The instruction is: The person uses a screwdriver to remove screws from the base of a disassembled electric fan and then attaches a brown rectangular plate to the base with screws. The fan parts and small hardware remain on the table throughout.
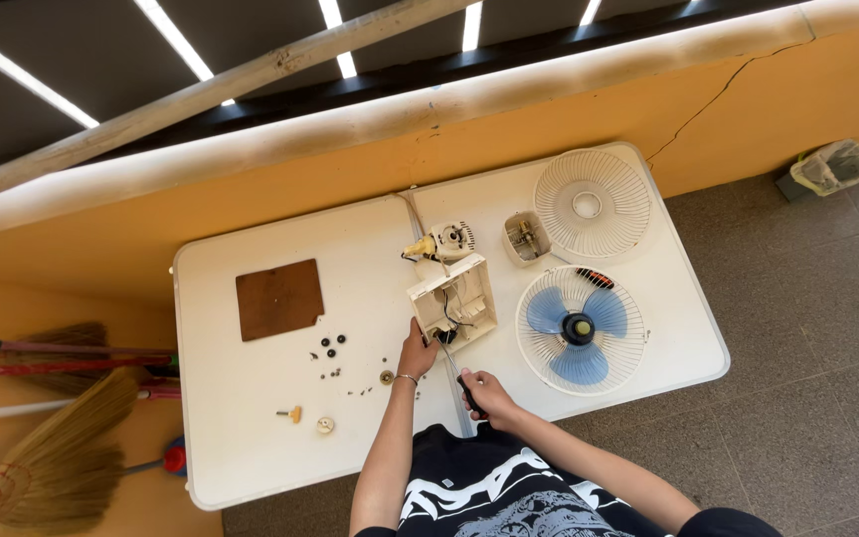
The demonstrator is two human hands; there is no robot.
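Observation:
On a white table [251, 447] lies a cream fan base housing [454, 296], upside down and opened, with wires inside. My left hand [417, 350] rests against its near corner. My right hand [486, 394] grips a black-handled screwdriver [456, 370] whose shaft points into the housing's near edge. A cream motor unit [444, 242] with a yellow part lies just beyond the housing.
A blue-bladed fan with its rear grille [580, 329] sits to the right, a white front grille [592, 203] and a small cream cover [526, 239] behind it. A brown square board [279, 298], scattered screws and knobs [330, 348] lie left. Brooms [52, 438] lean at the left. An orange wall runs behind.

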